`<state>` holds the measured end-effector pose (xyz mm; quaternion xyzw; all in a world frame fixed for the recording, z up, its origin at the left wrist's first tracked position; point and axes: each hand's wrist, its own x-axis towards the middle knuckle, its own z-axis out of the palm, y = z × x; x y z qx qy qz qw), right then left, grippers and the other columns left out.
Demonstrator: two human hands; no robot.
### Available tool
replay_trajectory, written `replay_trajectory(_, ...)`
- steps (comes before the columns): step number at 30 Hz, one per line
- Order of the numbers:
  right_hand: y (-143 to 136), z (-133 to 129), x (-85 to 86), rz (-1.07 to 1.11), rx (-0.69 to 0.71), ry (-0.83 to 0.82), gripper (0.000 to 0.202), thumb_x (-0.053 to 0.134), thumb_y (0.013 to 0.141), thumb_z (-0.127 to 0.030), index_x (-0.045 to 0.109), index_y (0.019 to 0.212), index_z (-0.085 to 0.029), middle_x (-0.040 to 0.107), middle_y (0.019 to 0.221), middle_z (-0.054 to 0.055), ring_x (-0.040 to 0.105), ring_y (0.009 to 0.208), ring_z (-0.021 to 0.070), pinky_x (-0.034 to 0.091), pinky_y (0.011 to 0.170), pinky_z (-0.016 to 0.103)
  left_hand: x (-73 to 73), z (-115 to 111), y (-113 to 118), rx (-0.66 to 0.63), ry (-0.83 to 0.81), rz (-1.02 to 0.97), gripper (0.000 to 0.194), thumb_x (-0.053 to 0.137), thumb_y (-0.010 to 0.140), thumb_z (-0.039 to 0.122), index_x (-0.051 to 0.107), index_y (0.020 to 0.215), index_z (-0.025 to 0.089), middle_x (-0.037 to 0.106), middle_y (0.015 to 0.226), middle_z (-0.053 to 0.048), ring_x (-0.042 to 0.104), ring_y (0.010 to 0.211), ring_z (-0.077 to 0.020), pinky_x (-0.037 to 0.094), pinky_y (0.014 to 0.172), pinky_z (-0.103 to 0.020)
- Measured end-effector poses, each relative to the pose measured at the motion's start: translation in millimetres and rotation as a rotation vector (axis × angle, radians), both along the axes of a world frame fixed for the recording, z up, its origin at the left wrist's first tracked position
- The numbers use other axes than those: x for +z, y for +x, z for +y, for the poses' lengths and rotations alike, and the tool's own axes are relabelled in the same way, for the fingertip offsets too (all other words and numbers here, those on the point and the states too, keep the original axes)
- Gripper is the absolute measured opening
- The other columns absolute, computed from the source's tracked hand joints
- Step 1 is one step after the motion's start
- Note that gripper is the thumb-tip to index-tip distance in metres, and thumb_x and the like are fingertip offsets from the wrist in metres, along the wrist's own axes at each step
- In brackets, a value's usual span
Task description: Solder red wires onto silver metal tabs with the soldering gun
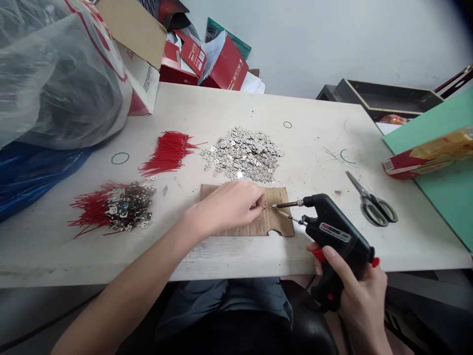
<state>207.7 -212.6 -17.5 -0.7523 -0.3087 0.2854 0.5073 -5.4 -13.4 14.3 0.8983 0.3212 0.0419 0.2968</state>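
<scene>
My right hand is wrapped round the handle of a black soldering gun, with fingers at its red trigger. The gun's tip points left and meets a small metal tab over a piece of cardboard. My left hand is closed in a pinch on a thin red wire whose end reaches the tip. Most of that wire is hidden by the fingers. Behind the cardboard lies a heap of small metal tabs. Left of it is a bundle of red wires.
Red wires with metal tabs on their ends lie at the left. Scissors rest on the right of the table. A plastic bag fills the left edge, with boxes at the back. A red and yellow packet is far right.
</scene>
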Motion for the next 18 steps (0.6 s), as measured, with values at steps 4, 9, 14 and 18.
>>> replay_trajectory(4, 3, 0, -3.5, -0.009, 0.01, 0.003, 0.038, 0.088, 0.093, -0.054, 0.09, 0.092, -0.016, 0.067, 0.065, 0.004, 0.06, 0.056, 0.0154, 0.05, 0.051, 0.026, 0.7, 0, 0, -0.003, 0.005, 0.007, 0.016, 0.062, 0.098, 0.013, 0.063, 0.083, 0.018, 0.072, 0.089, -0.003, 0.06, 0.078, -0.0164, 0.037, 0.065, -0.032)
replay_trajectory(9, 16, -2, -14.6, -0.109, 0.062, 0.077, 0.038, 0.091, 0.09, -0.053, 0.091, 0.086, -0.016, 0.075, 0.068, 0.008, 0.067, 0.055, 0.0192, 0.057, 0.052, 0.028, 0.6, 1, 0, -0.008, 0.006, 0.016, 0.016, 0.063, 0.099, 0.013, 0.063, 0.083, 0.018, 0.072, 0.088, -0.003, 0.059, 0.076, -0.0162, 0.037, 0.064, -0.031)
replay_trajectory(14, 19, -2, -17.9, -0.098, 0.053, 0.076, 0.039, 0.092, 0.089, -0.053, 0.091, 0.087, -0.015, 0.08, 0.074, 0.011, 0.069, 0.053, 0.0195, 0.056, 0.046, 0.027, -0.4, 1, 0, -0.013, 0.006, -0.004, 0.017, 0.063, 0.1, 0.014, 0.063, 0.083, 0.018, 0.072, 0.087, -0.003, 0.059, 0.076, -0.0155, 0.037, 0.064, -0.031)
replay_trajectory(18, 18, -2, -17.4, -0.094, 0.049, 0.072, 0.037, 0.093, 0.089, -0.053, 0.091, 0.086, -0.015, 0.081, 0.075, 0.011, 0.071, 0.057, 0.02, 0.058, 0.05, 0.026, -0.5, 1, 1, 0.002, 0.006, -0.002, 0.018, 0.064, 0.099, 0.014, 0.062, 0.082, 0.018, 0.071, 0.085, -0.002, 0.058, 0.074, -0.0152, 0.036, 0.063, -0.031)
